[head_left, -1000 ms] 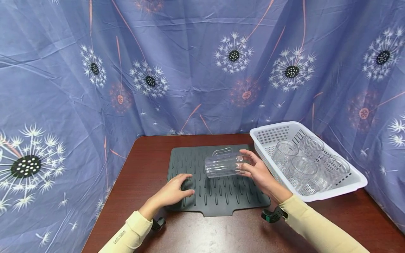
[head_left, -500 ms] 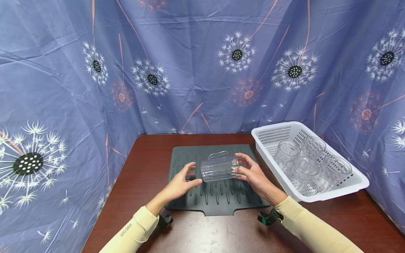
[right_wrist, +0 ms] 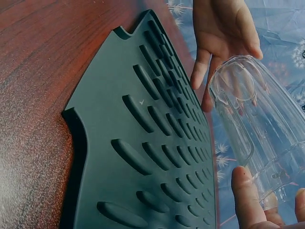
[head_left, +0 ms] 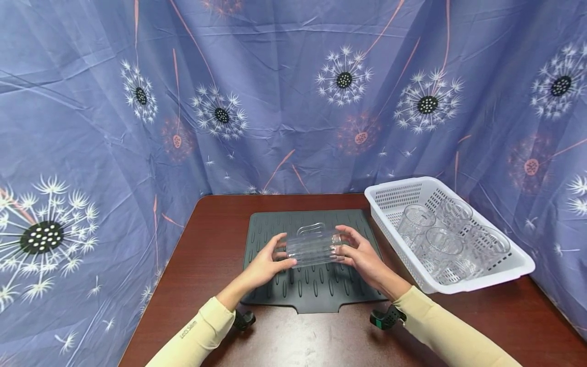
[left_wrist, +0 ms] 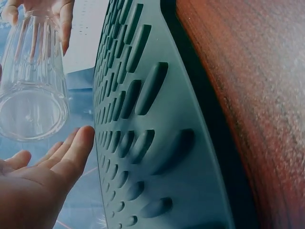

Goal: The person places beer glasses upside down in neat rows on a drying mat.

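A clear ribbed glass mug (head_left: 309,251) lies sideways in the air above a dark grey drying mat (head_left: 316,300), base to the left, its handle (head_left: 311,227) on the far side. My right hand (head_left: 365,259) grips it by the rim end. In the right wrist view, right-hand fingers (right_wrist: 246,195) curl at the mug's mouth. Around the base end, my left hand (head_left: 262,266) is spread with thumb and fingers apart. The left wrist view shows a small gap between the mug's thick base (left_wrist: 33,114) and the left fingertips (left_wrist: 85,138).
On the right stands a white perforated plastic basket (head_left: 486,283) with several clear mugs (head_left: 442,242) in it. The mat lies on a reddish-brown wooden table (head_left: 206,224). A blue dandelion-print cloth (head_left: 275,102) hangs behind the table.
My right hand has carried the mug a little left and toward me. The left hand has moved up and right, now reaching around the mug's base end.
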